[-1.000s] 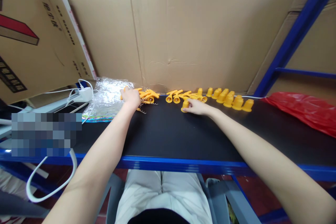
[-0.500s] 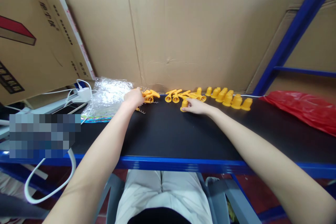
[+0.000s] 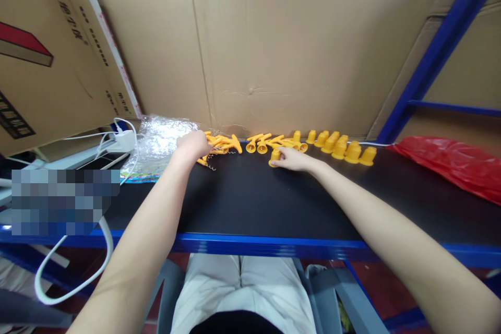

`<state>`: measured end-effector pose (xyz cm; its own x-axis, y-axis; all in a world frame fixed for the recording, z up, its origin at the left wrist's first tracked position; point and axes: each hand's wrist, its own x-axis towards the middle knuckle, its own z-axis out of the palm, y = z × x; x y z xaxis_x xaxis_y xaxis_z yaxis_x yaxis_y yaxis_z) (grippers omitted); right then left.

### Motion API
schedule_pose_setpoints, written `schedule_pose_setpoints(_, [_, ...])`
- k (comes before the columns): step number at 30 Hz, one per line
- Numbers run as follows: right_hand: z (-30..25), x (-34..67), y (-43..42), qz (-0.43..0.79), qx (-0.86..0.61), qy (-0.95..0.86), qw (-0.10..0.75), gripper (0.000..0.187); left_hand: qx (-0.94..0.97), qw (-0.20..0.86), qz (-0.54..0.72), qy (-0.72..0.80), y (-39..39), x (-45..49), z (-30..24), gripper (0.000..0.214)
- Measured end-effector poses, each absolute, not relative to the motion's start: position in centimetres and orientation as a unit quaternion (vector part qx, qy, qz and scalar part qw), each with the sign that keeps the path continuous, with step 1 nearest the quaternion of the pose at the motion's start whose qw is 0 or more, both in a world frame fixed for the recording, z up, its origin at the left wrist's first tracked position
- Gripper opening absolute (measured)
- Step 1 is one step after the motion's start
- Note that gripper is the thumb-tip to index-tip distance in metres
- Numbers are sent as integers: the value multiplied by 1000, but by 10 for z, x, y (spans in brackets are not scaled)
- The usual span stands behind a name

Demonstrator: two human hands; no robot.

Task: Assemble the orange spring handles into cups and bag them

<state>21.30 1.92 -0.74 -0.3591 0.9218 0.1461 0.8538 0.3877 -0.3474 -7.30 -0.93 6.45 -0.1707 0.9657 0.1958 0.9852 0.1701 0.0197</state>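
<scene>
My right hand point(image 3: 294, 158) pinches a yellow bell-shaped cup point(image 3: 274, 157), which stands upright on the black tabletop. Over the left edge of a pile of yellow T-handled corkscrews point(image 3: 221, 142) is my left hand point(image 3: 194, 144); its fingers are hidden behind the back of the hand. Metal spirals point(image 3: 211, 168) stick out from the pile toward the front. Between the hands, farther back, lie several assembled corkscrews point(image 3: 262, 146), handles seated in their cups. Right of my right hand, several upright yellow cups point(image 3: 353, 152) stand in loose rows.
Clear plastic wrap point(image 3: 164, 138) lies left of the pile, beside a white plug point(image 3: 124, 141) with cables. A red plastic bag point(image 3: 450, 164) lies at the right. Cardboard point(image 3: 293, 47) walls the back, and a blue rail point(image 3: 274, 245) edges the front.
My left hand has shifted slightly left over the pile, and a corkscrew handle at the pile's right end has turned. My right hand stays on the cup.
</scene>
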Motion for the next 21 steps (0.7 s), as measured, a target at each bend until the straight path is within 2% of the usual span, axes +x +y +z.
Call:
schedule_pose_setpoints(4, [-7, 213, 19, 107, -546, -816, 157, 24, -636, 50, -76, -766, -12, -75, 68, 30])
schedule_pose_setpoints(10, [-8, 214, 20, 107, -548, -815, 155, 24, -611, 111, -95, -778, -8, -74, 67, 27])
schedule_pose_setpoints(13, [-7, 213, 19, 109, -549, -814, 155, 23, -616, 108, -99, -774, -9, -73, 67, 26])
schedule_pose_setpoints(21, [-6, 212, 18, 105, -550, -814, 155, 23, -635, 94, -190, -742, -6, -81, 66, 24])
